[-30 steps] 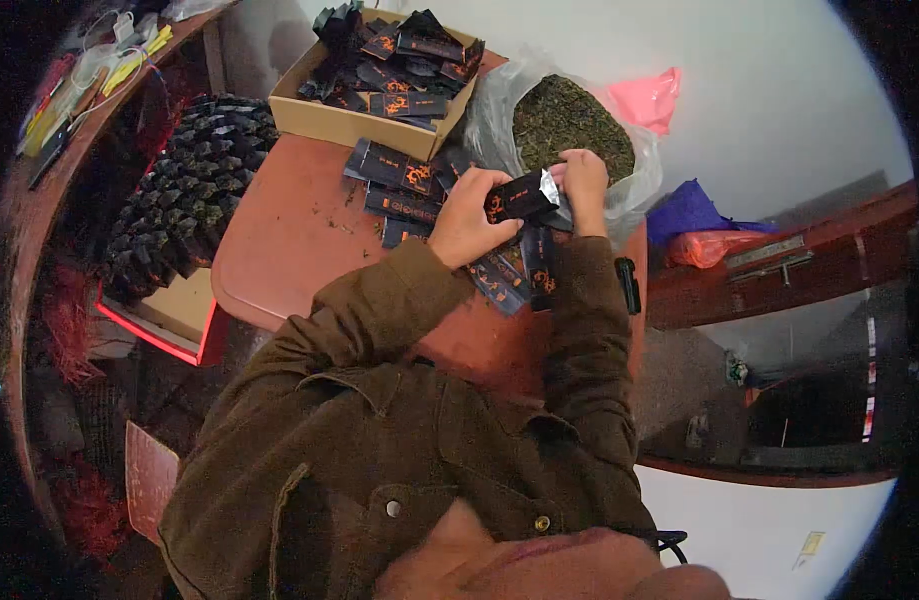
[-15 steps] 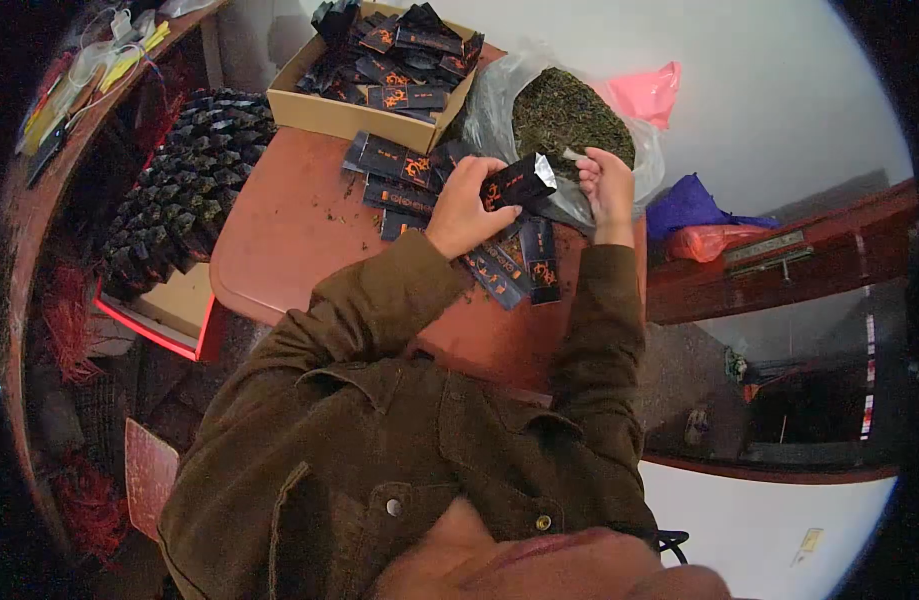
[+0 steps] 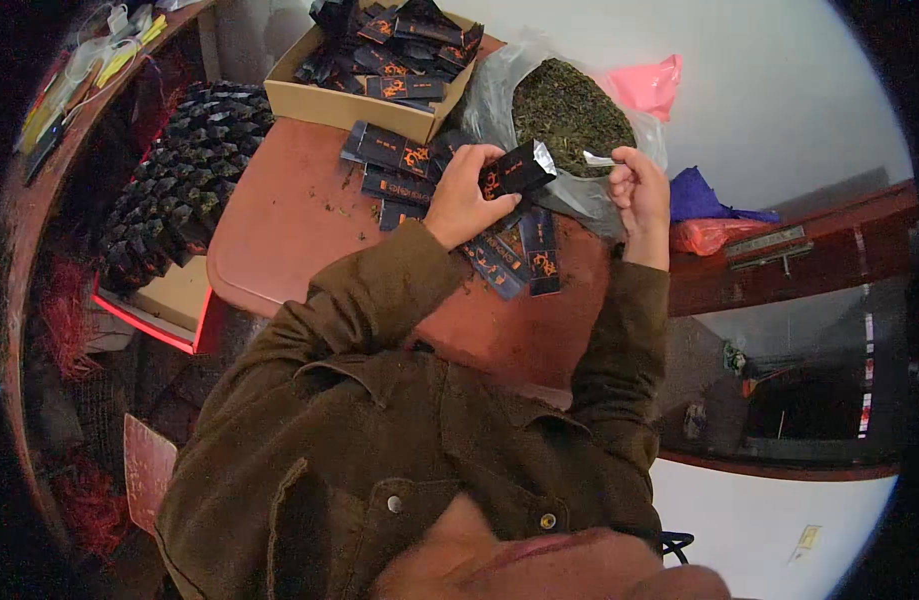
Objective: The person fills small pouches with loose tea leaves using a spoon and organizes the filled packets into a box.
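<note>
Head view, left fingers: the left hand (image 3: 467, 202) grips a black pouch (image 3: 515, 174) between thumb and fingers, tilted, its silvery end facing right.
Right fingers: the right hand (image 3: 639, 196) pinches a small white spoon-like tool (image 3: 598, 158) between thumb and forefinger, the other fingers curled in.
Pouch: above the table's far part, just left of the leaves; how full it is cannot be told.
White tool: apart from the pouch, its tip pointing left, in front of the leaf heap.
Leaves: a heap of dark green dried leaves (image 3: 569, 105) in a clear plastic bag (image 3: 487, 92).
Loose packets: flat black packets (image 3: 394, 152) with orange print overlap beside and below the left hand.
Table: a reddish-brown top (image 3: 289, 215) with scattered leaf bits.
Cardboard box: at the table's far edge, an open box (image 3: 349, 111) heaped with black packets (image 3: 404, 60).
Beyond the leaves: a pink bag (image 3: 647, 88); to the right, a purple bag (image 3: 701, 203) and an orange-red bag (image 3: 701, 237).
Left of the table: dark packets (image 3: 184, 170) packed closely in a red-edged box (image 3: 179, 295).
Sleeves: brown (image 3: 379, 290), both forearms reaching forward.
</note>
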